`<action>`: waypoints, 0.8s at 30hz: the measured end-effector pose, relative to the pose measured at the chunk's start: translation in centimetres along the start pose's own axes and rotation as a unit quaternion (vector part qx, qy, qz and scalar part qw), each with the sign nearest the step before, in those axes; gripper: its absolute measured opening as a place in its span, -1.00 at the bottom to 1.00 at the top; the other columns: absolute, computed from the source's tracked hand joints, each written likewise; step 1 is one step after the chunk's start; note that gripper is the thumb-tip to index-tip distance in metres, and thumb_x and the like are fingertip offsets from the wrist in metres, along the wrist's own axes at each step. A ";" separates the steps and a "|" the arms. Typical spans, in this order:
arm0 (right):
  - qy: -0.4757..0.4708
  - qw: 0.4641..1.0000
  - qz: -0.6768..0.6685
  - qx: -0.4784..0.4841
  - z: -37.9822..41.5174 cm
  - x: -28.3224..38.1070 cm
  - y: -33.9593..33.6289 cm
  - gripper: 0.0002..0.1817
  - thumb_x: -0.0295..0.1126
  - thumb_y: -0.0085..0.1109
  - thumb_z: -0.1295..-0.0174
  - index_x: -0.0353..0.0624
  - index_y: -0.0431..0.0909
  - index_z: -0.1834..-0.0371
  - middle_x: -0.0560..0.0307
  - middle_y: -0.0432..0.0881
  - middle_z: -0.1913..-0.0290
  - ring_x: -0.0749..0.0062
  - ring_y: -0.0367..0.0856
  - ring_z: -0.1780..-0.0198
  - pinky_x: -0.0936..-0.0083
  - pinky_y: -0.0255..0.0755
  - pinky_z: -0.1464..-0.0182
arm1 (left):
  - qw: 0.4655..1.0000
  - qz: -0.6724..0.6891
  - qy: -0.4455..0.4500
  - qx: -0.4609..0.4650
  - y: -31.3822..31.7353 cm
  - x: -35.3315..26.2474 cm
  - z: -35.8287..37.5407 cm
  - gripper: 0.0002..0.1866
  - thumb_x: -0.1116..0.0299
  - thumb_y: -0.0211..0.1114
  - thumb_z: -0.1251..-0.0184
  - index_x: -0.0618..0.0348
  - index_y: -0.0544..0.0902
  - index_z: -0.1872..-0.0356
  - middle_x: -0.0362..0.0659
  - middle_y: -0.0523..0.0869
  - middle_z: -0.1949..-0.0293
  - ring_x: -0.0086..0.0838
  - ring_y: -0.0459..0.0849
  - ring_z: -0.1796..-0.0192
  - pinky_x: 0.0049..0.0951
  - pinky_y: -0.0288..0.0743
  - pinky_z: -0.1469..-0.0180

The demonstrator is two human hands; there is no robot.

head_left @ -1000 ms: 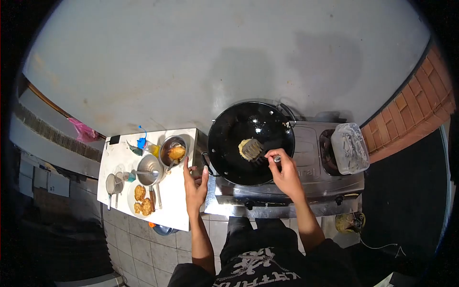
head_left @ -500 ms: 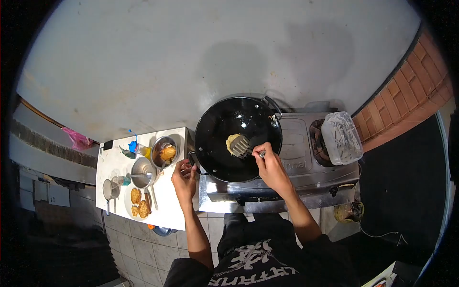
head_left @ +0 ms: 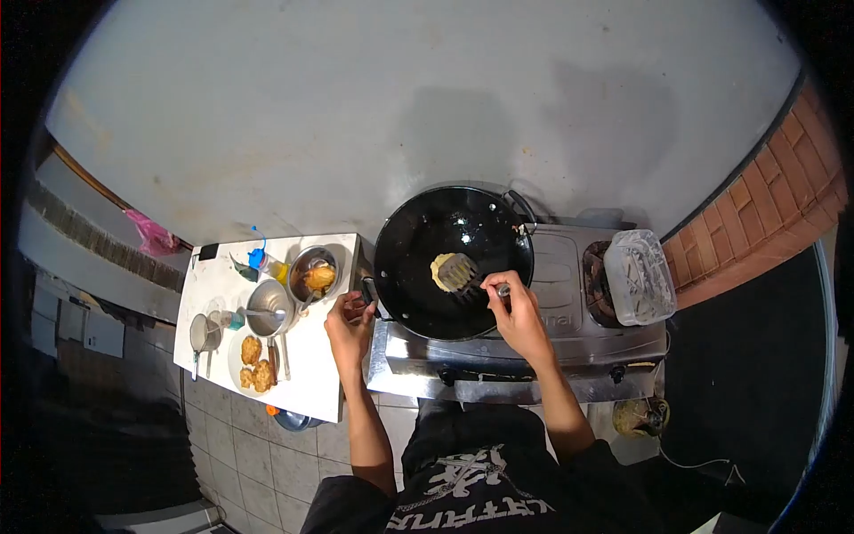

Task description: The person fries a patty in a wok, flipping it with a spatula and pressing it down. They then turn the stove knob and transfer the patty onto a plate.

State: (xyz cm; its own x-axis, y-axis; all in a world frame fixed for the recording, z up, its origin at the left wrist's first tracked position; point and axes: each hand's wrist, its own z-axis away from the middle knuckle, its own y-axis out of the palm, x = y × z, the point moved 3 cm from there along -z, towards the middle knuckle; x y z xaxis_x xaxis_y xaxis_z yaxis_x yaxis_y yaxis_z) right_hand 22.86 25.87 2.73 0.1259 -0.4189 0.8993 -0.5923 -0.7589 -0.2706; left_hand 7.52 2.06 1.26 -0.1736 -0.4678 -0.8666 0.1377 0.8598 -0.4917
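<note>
My right hand (head_left: 520,320) is closed around the handle of a slotted metal spatula (head_left: 460,273). The spatula's head rests over a pale yellow piece of food (head_left: 439,271) inside the black wok (head_left: 418,307), hiding part of it. At the wok's left side, my left hand (head_left: 350,327) has its fingers curled about the black wok handle (head_left: 369,289). The wok sits on the left burner of a steel gas stove (head_left: 525,360).
On the white table (head_left: 311,383) at left are a plate (head_left: 236,363) of fried pieces, a steel bowl (head_left: 313,267) with browned food, a saucepan (head_left: 267,307), a strainer (head_left: 205,334) and a blue-capped bottle (head_left: 267,263). A plastic container (head_left: 639,278) stands over the right burner.
The view has shifted slightly, so the whole scene sits a little differently. The spatula has slid farther over the food, covering more of it. My left hand stays by the wok handle.
</note>
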 end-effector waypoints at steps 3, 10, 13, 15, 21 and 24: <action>0.002 1.000 0.015 0.025 -0.7 0.8 -1.2 -0.92 -0.55 0.07 -0.34 -0.29 0.40 0.17 0.06 0.59 0.31 0.47 0.54 0.44 0.53 0.41 0.38 | 1.000 -0.015 0.005 0.002 -0.1 -0.6 0.1 -0.72 0.58 0.41 -0.12 0.38 0.60 0.12 0.02 0.74 0.34 -0.40 0.75 0.29 -0.46 0.57 0.20; -0.008 1.000 0.009 0.018 -0.7 -0.4 -0.5 -0.93 -0.53 0.02 -0.38 -0.29 0.40 0.16 0.10 0.62 0.24 0.56 0.56 0.42 0.61 0.44 0.37 | 1.000 -0.011 0.002 0.004 0.1 0.1 0.0 -0.67 0.49 0.44 -0.14 0.39 0.59 0.09 0.06 0.76 0.32 -0.39 0.76 0.26 -0.44 0.57 0.19; 0.000 1.000 -0.017 0.008 -0.7 -0.6 0.4 -0.92 -0.53 0.04 -0.37 -0.29 0.40 0.15 0.07 0.60 0.29 0.52 0.53 0.45 0.57 0.41 0.38 | 1.000 -0.013 0.003 -0.009 0.2 -0.4 0.2 -0.68 0.53 0.43 -0.13 0.40 0.60 0.09 0.04 0.75 0.33 -0.39 0.76 0.28 -0.44 0.58 0.20; 0.012 0.999 -0.029 0.010 -0.5 -0.9 0.6 -0.90 -0.54 0.03 -0.37 -0.29 0.37 0.13 0.03 0.61 0.31 0.51 0.53 0.45 0.55 0.38 0.37 | 1.000 -0.016 -0.005 -0.018 0.1 -0.5 0.3 -0.69 0.57 0.41 -0.12 0.41 0.60 0.10 0.02 0.74 0.34 -0.39 0.75 0.31 -0.46 0.60 0.21; 0.029 0.999 -0.006 0.014 0.0 -1.7 0.4 -0.91 -0.55 0.00 -0.38 -0.27 0.33 0.14 0.04 0.61 0.25 0.57 0.50 0.45 0.58 0.35 0.40 | 0.998 -0.053 0.003 -0.017 -0.1 -0.7 0.2 -0.72 0.51 0.45 -0.10 0.45 0.65 0.18 0.04 0.76 0.36 -0.37 0.77 0.31 -0.47 0.61 0.22; 0.007 1.000 -0.001 -0.006 0.4 -2.0 0.7 -0.91 -0.56 -0.02 -0.38 -0.27 0.31 0.14 0.04 0.61 0.25 0.58 0.47 0.47 0.59 0.36 0.40 | 0.999 -0.029 -0.003 -0.028 0.0 -0.7 0.4 -0.74 0.50 0.46 -0.10 0.46 0.66 0.23 0.04 0.76 0.36 -0.36 0.78 0.32 -0.47 0.61 0.22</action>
State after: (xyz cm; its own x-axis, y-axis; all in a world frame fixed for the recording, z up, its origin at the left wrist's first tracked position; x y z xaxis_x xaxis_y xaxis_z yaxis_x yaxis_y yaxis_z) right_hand 22.53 25.92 0.60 0.1159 -0.4104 0.9045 -0.6014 -0.7537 -0.2649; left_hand 8.03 2.26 1.86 -0.1745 -0.5174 -0.8378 0.0728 0.8417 -0.5350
